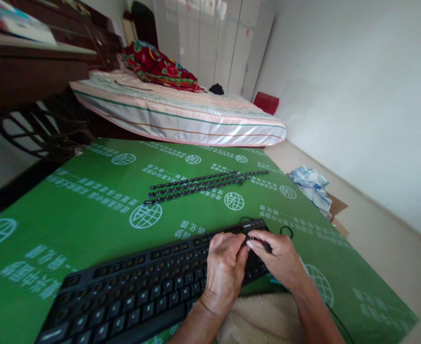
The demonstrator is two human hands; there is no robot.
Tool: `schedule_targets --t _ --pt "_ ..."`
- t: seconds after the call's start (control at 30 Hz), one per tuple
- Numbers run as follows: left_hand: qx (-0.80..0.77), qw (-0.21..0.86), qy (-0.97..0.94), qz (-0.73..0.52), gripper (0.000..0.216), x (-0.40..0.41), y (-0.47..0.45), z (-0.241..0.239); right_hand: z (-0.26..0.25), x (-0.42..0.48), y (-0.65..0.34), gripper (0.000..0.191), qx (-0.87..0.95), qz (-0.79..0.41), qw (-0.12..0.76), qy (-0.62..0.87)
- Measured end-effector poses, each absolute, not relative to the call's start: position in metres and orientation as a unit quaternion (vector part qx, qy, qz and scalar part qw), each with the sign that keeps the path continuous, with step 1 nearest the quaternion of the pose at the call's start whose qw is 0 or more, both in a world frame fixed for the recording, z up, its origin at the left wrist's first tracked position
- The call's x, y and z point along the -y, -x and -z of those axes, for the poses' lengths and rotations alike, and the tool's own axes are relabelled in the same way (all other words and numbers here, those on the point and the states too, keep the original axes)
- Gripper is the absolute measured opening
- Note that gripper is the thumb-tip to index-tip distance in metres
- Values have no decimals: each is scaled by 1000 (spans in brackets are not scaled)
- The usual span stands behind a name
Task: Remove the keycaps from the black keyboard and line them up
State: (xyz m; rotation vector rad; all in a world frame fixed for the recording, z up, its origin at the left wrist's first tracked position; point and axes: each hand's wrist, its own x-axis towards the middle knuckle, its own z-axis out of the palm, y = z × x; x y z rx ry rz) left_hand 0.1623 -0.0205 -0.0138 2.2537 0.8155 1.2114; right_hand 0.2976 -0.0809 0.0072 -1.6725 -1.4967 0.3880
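A black keyboard lies slanted across the near side of the green table. Its upper rows show bare key sockets; lower rows still carry lettered keycaps. My right hand is closed over the keyboard's right end, pinching a small tool with a black handle and thin wires, which looks like a keycap puller. My left hand is beside it, thumb and forefinger closed at the wire end. Whatever sits between those left fingertips is too small to make out. Both hands cover part of the number pad.
Removed black keycaps lie in three long rows beyond the keyboard on the green table. A black cable loops by the keyboard's right end. Behind the table stands a bed; crumpled cloth lies at the right.
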Motion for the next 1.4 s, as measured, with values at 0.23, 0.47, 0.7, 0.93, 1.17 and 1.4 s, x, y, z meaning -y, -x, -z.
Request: schedule_targets --t 0.23,0.47,0.7,0.93,1.17,1.4 --pt "-287 301 -775 -475 22 21 -162 20 -7 80 -297 18 582 -181 442 658" --pt "-285 353 -752 -478 22 21 -163 22 -6 81 -298 13 584 -179 436 661" --pt "-299 366 -742 -475 23 21 -164 23 -6 80 -298 11 588 -163 435 662" --pt "-300 367 -742 -474 24 20 -164 26 -8 80 -298 9 595 -169 429 658" --pt "-300 368 -744 -470 25 20 -164 24 -8 79 -298 9 596 -180 424 658" --pt "-323 374 -734 -466 21 19 -164 23 -24 76 -309 8 595 -187 394 676"
